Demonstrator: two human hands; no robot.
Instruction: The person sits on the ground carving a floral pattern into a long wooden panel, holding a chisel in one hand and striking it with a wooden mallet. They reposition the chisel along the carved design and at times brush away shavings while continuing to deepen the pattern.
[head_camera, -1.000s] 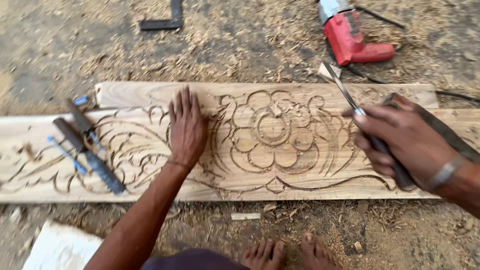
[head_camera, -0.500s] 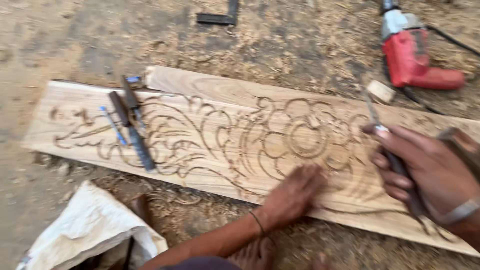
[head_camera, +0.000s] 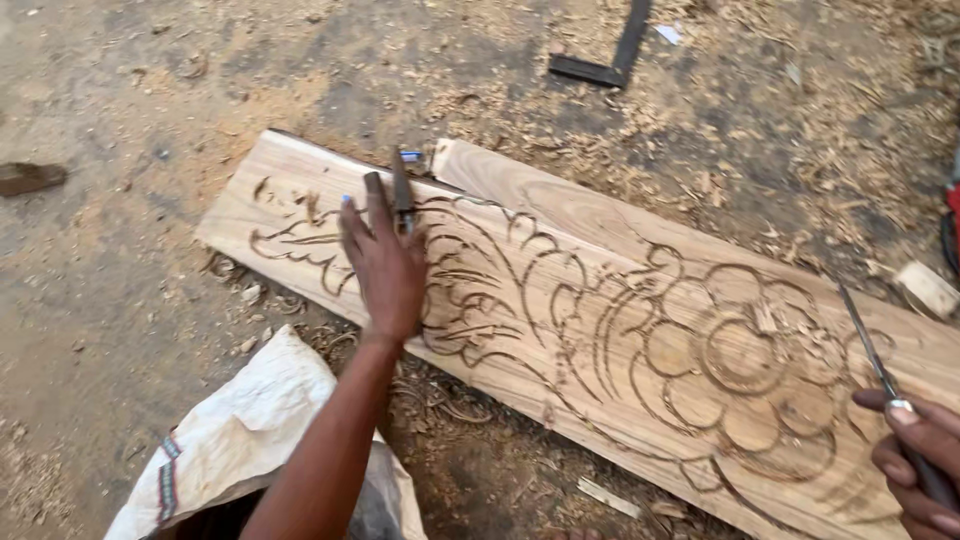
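Observation:
A long wooden plank (head_camera: 560, 230) carved with a flower and leaf scrolls lies across the sandy ground. My left hand (head_camera: 385, 265) rests flat on its left part, fingers spread, covering small chisels (head_camera: 402, 190) that lie there; only their dark ends show past my fingertips. My right hand (head_camera: 920, 460) sits at the lower right edge of the view, closed around a slim metal chisel (head_camera: 868, 345) whose blade points up over the carved flower (head_camera: 745, 360).
A white sack (head_camera: 250, 440) lies on the ground below the plank's left end. A dark metal square (head_camera: 610, 55) lies at the top. A wood offcut (head_camera: 928, 290) and a red tool's edge (head_camera: 952, 215) are at the right. Shavings cover the ground.
My left hand has moved from the plank's lower edge near the flower to the chisels at the left end. The view has swung left; the red power tool is nearly out of frame.

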